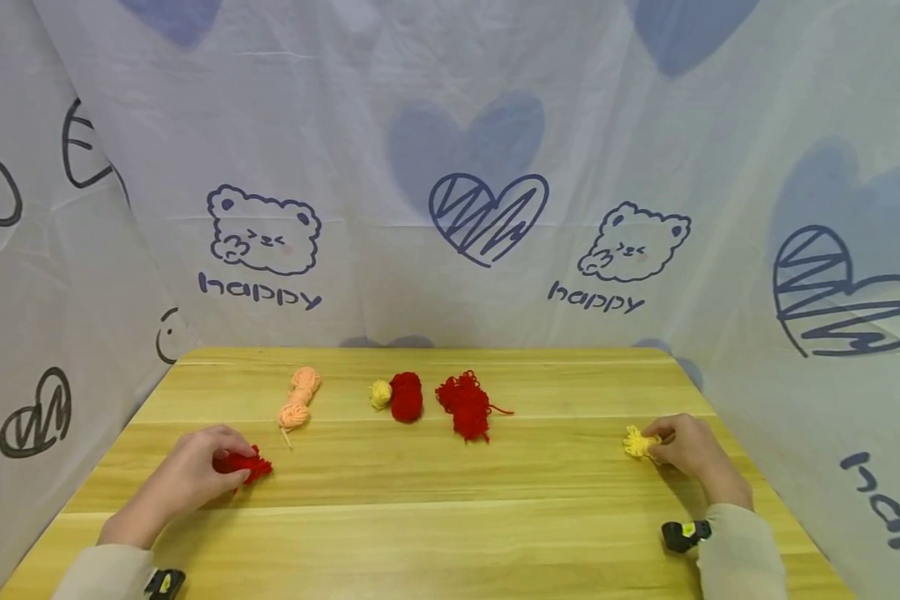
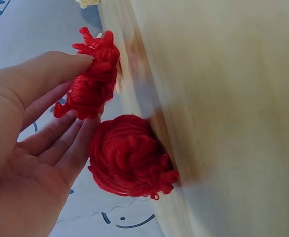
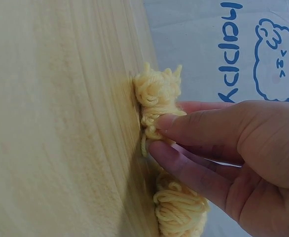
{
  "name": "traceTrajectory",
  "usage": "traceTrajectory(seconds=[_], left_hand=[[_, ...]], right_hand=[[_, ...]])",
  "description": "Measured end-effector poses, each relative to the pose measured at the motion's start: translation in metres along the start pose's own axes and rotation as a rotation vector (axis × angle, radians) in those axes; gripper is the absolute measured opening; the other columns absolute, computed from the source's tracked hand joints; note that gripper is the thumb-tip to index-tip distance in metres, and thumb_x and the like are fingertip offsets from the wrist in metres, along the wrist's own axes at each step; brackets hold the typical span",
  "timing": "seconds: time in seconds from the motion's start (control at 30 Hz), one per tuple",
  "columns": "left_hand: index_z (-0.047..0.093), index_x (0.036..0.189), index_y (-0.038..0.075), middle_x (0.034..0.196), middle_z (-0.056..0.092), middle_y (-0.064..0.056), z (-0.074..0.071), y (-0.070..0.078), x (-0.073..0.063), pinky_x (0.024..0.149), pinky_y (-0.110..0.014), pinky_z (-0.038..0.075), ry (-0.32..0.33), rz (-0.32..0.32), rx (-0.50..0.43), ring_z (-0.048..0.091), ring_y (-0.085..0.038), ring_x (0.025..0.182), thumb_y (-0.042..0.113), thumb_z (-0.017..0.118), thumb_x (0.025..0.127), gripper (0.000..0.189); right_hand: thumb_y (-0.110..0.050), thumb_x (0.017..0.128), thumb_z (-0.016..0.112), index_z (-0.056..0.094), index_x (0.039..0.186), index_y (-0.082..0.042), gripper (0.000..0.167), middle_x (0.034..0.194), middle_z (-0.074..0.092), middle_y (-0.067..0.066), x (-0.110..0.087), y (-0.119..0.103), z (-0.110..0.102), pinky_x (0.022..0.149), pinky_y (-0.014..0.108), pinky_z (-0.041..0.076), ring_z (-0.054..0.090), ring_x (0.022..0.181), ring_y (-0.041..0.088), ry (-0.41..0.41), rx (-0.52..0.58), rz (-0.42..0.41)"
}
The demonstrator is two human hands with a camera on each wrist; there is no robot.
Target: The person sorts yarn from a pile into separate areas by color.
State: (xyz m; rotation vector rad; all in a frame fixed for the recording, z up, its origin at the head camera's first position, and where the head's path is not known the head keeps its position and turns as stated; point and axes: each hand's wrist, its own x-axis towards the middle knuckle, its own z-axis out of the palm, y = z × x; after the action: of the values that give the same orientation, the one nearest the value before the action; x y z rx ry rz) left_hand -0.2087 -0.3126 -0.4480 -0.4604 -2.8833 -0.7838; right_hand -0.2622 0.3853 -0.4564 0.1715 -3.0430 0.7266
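At the left of the table my left hand [image 1: 191, 471] pinches a small red yarn bundle [image 2: 92, 81] between thumb and fingers. A rounder red yarn ball [image 2: 129, 158] sits on the wood close to the fingertips in the left wrist view. Over on the right side, my right hand [image 1: 693, 454] grips a pale yellow yarn bundle [image 3: 157, 96], thumb on one face and fingers at its side. Below it in the right wrist view lies a second yellow yarn ball [image 3: 181, 207], partly cut off by the frame.
Along the back of the wooden table [image 1: 420, 525] lie a peach yarn skein [image 1: 300, 398], a small yellow yarn ball [image 1: 380, 394], a dark red yarn ball [image 1: 407, 397] beside it, and a loose red yarn tangle [image 1: 468, 407]. Printed curtains [image 1: 375, 167] enclose the back and sides.
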Motion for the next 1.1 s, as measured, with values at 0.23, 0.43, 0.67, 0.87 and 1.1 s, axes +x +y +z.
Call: traceTrajectory(seconds=[0.23, 0.43, 0.67, 0.87, 1.1], left_hand=[[0.079, 0.092, 0.009, 0.101, 0.074, -0.006, 0.0014, -0.0006, 0.0008, 0.072, -0.028, 0.058, 0.007, 0.017, 0.028, 0.069, -0.02, 0.086, 0.004, 0.087, 0.076, 0.019], [0.078, 0.092, 0.008, 0.1, 0.074, -0.007, 0.0021, -0.0011, 0.0008, 0.073, -0.032, 0.059, -0.003, 0.021, 0.043, 0.069, -0.022, 0.088, 0.002, 0.087, 0.075, 0.02], [0.079, 0.091, 0.007, 0.098, 0.074, -0.007, 0.0052, -0.0029, 0.0018, 0.074, -0.033, 0.059, -0.01, 0.045, 0.064, 0.069, -0.022, 0.087, 0.001, 0.087, 0.074, 0.019], [0.079, 0.092, 0.005, 0.097, 0.074, -0.008, 0.0047, -0.0025, 0.0032, 0.074, -0.034, 0.06, -0.034, 0.042, 0.061, 0.07, -0.022, 0.087, -0.001, 0.085, 0.076, 0.018], [0.079, 0.092, 0.005, 0.096, 0.073, -0.006, 0.0037, -0.0008, 0.0037, 0.073, -0.033, 0.06, -0.037, 0.044, 0.062, 0.069, -0.022, 0.087, -0.001, 0.085, 0.075, 0.019]], right_hand=[[-0.001, 0.087, 0.074, 0.077, 0.109, 0.003, 0.023, 0.1, 0.074, 0.021, 0.0006, 0.0002, 0.0007, 0.075, 0.046, 0.06, 0.07, 0.086, 0.027, -0.009, 0.016, 0.02], [-0.002, 0.087, 0.074, 0.077, 0.109, 0.002, 0.023, 0.1, 0.073, 0.02, 0.0016, 0.0007, 0.0018, 0.075, 0.046, 0.06, 0.07, 0.086, 0.027, -0.008, 0.01, 0.028], [-0.002, 0.087, 0.074, 0.077, 0.11, 0.003, 0.023, 0.1, 0.073, 0.021, 0.0007, 0.0, 0.0015, 0.075, 0.046, 0.06, 0.07, 0.086, 0.027, -0.008, 0.014, 0.029], [-0.002, 0.087, 0.074, 0.077, 0.11, 0.003, 0.023, 0.1, 0.074, 0.021, 0.0002, -0.0017, 0.0004, 0.075, 0.045, 0.06, 0.07, 0.087, 0.028, -0.004, 0.019, 0.021], [-0.001, 0.087, 0.075, 0.077, 0.11, 0.003, 0.024, 0.1, 0.074, 0.022, -0.0005, -0.0018, -0.0005, 0.075, 0.045, 0.06, 0.071, 0.087, 0.029, -0.003, 0.021, 0.01]])
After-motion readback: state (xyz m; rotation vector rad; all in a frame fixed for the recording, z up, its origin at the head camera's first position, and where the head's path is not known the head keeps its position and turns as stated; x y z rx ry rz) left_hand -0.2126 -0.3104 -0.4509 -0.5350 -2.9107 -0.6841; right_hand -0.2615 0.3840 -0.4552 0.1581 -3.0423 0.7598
